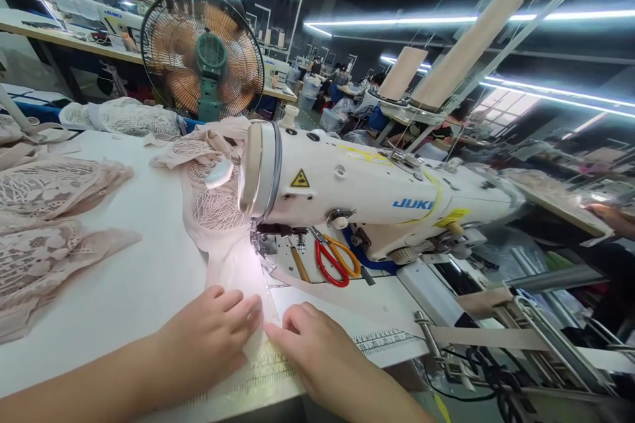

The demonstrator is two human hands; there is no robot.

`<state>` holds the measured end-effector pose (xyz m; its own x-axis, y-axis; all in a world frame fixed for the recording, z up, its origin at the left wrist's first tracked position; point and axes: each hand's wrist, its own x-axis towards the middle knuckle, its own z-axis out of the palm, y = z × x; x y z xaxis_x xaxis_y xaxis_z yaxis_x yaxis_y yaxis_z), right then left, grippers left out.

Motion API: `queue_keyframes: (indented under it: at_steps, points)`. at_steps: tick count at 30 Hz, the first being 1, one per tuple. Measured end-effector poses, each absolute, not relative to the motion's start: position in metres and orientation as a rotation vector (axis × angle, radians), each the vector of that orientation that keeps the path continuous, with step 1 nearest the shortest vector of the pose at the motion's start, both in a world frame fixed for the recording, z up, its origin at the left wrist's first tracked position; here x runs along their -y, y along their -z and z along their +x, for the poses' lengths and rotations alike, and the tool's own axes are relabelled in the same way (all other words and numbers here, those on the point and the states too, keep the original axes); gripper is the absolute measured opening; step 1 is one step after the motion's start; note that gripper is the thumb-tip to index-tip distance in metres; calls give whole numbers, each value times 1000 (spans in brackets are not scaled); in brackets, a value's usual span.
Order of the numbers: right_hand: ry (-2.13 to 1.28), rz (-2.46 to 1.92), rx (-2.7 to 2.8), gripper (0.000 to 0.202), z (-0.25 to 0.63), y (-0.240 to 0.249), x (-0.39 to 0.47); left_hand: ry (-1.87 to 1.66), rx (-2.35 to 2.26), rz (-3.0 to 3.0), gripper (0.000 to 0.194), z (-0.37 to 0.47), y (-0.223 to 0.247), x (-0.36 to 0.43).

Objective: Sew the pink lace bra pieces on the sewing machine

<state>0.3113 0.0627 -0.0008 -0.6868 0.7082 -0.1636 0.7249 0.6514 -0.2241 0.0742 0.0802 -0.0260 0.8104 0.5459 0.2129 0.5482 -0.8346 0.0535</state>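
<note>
Inspector: State the colours of the work.
Clerk: Lace piece [215, 209], pale pink, branching openwork pattern. Lace stack [37, 254] at left, similar pink, floral motifs visible.
Inspector: Sewing machine [360, 185]?
Clerk: White, blue JUKI lettering, yellow warning triangle [300, 178] with black symbol.
Inspector: Scissors [338, 257]?
Clerk: One handle loop red, the other orange-yellow.
Inspector: Surroundings?
Clerk: Tabletop [163, 271] white, marked with dark ruler graduations [381, 340]. Thread cones [473, 46] beige. Band [489, 337] at right, plain pinkish beige. Fan [211, 51]: green hub, black guard, orange-brown blades.
</note>
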Motion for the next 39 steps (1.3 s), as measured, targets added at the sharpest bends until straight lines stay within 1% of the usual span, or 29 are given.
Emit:
queue_keyframes:
  at_steps: [3,10,16,21,25,34,39]
  points:
    - [404,1211,-2762,31,306,-2,-69,365,831,-2977,32,70,25,-90]
    - [365,1211,-2641,45,294,-5,-83,361,696,-2989,38,58,27,-114]
    - [389,1221,-2592,53,286,-6,-96,338,685,-3000,36,50,23,-130]
    - [374,1240,-2528,61,278,-10,-108,434,619,-2934,33,44,24,-146]
    - [312,1264,-2572,62,273,-12,-114,500,589,-2898,30,39,27,-159]
    - [271,1340,-2374,70,257,-26,-125,407,609,-2869,30,30,27,-182]
    - [261,1380,-2258,79,244,-29,-128,366,501,-2875,35,28,27,-186]
